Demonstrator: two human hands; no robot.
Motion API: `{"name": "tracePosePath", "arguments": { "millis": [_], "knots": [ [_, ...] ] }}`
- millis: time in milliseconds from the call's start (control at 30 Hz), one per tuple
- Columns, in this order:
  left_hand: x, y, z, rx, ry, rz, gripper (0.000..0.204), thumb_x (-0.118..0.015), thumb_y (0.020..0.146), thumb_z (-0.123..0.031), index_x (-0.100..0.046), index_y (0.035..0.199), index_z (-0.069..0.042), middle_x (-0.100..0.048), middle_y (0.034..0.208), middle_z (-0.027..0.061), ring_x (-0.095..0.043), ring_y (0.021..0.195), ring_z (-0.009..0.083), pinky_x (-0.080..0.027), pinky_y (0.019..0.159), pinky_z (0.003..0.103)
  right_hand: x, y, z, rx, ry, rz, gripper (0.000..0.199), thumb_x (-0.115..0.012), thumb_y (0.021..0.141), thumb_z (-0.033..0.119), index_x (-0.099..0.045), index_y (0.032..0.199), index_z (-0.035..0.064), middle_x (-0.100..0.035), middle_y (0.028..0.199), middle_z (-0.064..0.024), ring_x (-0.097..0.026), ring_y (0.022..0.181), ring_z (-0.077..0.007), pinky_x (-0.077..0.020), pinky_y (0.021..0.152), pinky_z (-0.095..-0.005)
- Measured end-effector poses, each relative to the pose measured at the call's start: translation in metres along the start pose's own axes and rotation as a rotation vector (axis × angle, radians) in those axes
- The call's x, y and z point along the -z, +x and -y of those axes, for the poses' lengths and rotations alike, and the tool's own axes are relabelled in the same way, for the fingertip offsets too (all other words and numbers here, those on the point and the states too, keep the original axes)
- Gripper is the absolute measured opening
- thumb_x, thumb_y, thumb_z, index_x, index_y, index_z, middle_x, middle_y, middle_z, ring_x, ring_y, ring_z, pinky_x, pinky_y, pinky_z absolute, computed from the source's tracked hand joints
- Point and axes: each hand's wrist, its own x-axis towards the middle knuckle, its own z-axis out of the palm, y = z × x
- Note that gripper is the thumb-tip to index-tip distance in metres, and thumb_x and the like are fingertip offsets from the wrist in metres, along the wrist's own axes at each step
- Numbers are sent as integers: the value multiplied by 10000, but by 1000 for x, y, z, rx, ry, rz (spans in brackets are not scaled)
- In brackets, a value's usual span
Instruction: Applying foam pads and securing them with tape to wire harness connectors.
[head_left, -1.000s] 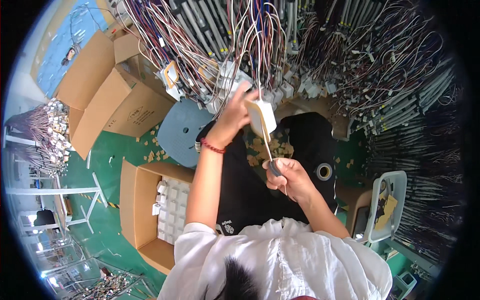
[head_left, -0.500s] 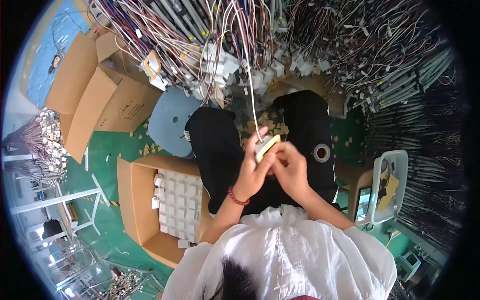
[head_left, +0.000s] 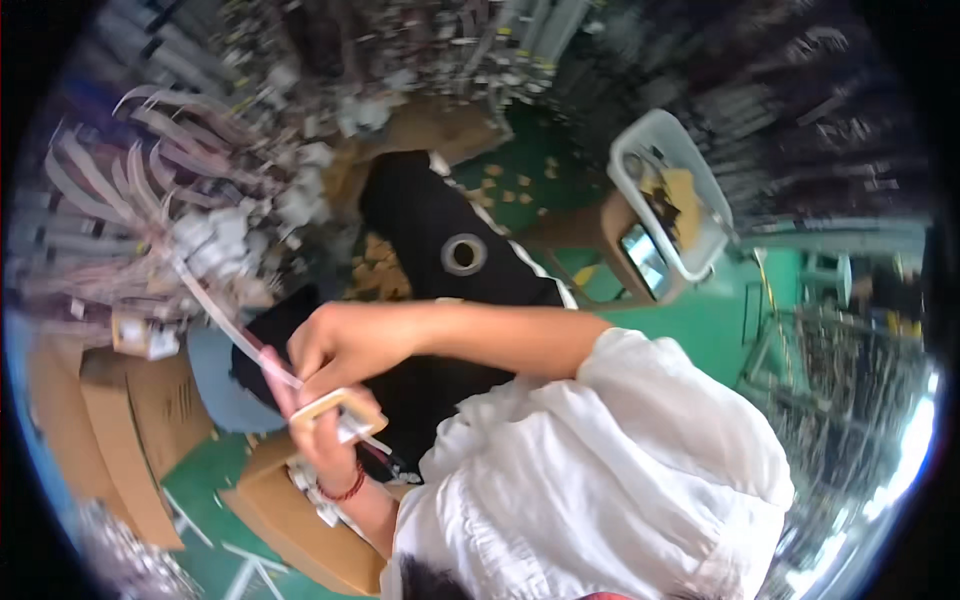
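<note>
My left hand (head_left: pixel 322 448), with a red bead bracelet at its wrist, grips a small white plastic part with a tan square frame (head_left: pixel 366 412) on its face. A white cable (head_left: pixel 212 308) runs from the hanging wire bundles at upper left down to this part. Bent over the place where cable and part meet is my right hand (head_left: pixel 352 345), its fingers closed; what its fingertips pinch is hidden and blurred. A roll of tape (head_left: pixel 464 255) lies on my black trouser leg.
Dense wire bundles (head_left: pixel 230 235) with white connectors hang ahead and to the left. Cardboard boxes (head_left: pixel 300 525) stand at lower left, near a blue stool (head_left: pixel 225 385). A white plastic bin (head_left: pixel 618 165) with tan pieces and a phone (head_left: pixel 645 262) are on the right.
The whole view has swung to the right. Both hands now appear farther left, with the right forearm across my lap. The white part has turned, showing its tan square frame.
</note>
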Motion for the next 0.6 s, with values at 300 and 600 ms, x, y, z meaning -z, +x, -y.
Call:
{"name": "tracePosePath", "arguments": {
  "millis": [300,600],
  "knots": [
    [-35,-21,-16,168,-437,-39,421,-430,903,-378,-429,1163,-47,-506,833,97,-519,648,142,-445,515,263,-27,-12,24,168,-248,-545,215,-670,794,127,-599,640,-5,-548,642,-110,-575,604,-259,-444,525,-353],
    [-32,0,-30,36,-233,107,798,-524,878,-227,-42,1484,-38,-559,906,154,-562,639,179,-447,522,256,-6,-32,23,30,157,-254,150,-689,811,178,-730,829,35,-572,702,-51,-548,661,-166,-436,557,-292]
  ]
}}
